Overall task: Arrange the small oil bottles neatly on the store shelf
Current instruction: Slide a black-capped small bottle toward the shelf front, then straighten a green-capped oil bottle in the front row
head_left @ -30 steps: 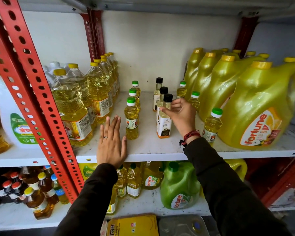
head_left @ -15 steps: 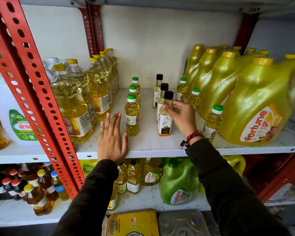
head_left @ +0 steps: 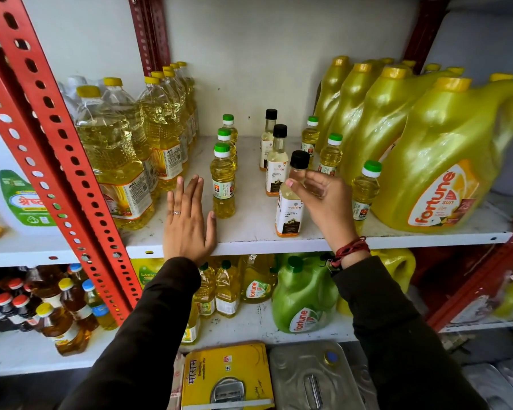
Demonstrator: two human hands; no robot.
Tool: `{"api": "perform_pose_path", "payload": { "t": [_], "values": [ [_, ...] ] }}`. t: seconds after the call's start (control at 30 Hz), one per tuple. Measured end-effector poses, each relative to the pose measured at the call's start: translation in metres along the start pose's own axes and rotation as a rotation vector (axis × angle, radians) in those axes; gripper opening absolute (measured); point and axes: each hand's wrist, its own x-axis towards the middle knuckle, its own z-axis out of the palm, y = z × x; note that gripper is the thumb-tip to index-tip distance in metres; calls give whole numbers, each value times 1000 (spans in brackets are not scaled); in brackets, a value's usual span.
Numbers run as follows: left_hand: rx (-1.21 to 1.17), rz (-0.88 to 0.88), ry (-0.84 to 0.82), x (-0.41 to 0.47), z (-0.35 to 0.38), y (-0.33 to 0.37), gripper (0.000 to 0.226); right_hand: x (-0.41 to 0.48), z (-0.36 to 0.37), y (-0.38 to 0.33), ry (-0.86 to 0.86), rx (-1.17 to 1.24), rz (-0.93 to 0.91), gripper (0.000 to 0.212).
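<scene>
The person's right hand is at the neck of the front coconut-oil bottle, a black-capped bottle standing near the front lip of the shelf. Its fingers curl loosely around the neck, thumb on the near side, but it cannot be told whether they actually pinch the glass or merely sit beside it. The left hand lies flat and spread on the shelf edge, holding nothing, just beside the front green-capped bottle. Two more black-capped bottles stand behind in a rough file, flanked by a green-capped row on the left and another green-capped row on the right, close to the big yellow jugs. To do this step well, the person would best grip low on the neck, keep the bottle upright, and slide it back into line with its two fellows, label facing out. The front bottle looks top-heavy and near the edge, so a slow push is probably safer than a lift. The neighbouring small bottle stands close to the wrist and could be knocked.
</scene>
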Motion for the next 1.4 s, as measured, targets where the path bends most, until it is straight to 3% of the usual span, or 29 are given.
{"api": "perform_pose_path", "payload": {
  "t": [0.5, 0.73, 0.83, 0.93, 1.0, 1.07, 1.27, 1.4],
  "values": [
    [11, 5, 5, 1, 0, -2, 69, -6, -2, -8, 5, -42, 26, 35],
    [4, 4, 1, 1, -2, -1, 68, -6, -3, -11, -16, -59, 93, 60],
    [-5, 4, 0, 2, -3, -2, 69, -11, -3, -22, 103, -152, -50, 78],
    [-7, -3, -1, 2, -4, -1, 68, -10, 4, -45, 255, -141, -380, 66],
    [-14, -2, 3, 1, -5, 0, 68, -6, 17, -60, 165, -122, -506, 55],
    [-17, -5, 4, 2, -5, 1, 68, -1, 38, -69, 6, -168, -482, 52],
    [-19, 5, -23, -5, -4, 10, 69, 28, 90, -49, -411, -169, 24, 55],
    [12, -20, -10, -1, -5, -6, 69, 45, 120, -42, -482, -89, 69, 35]
  ]
}}
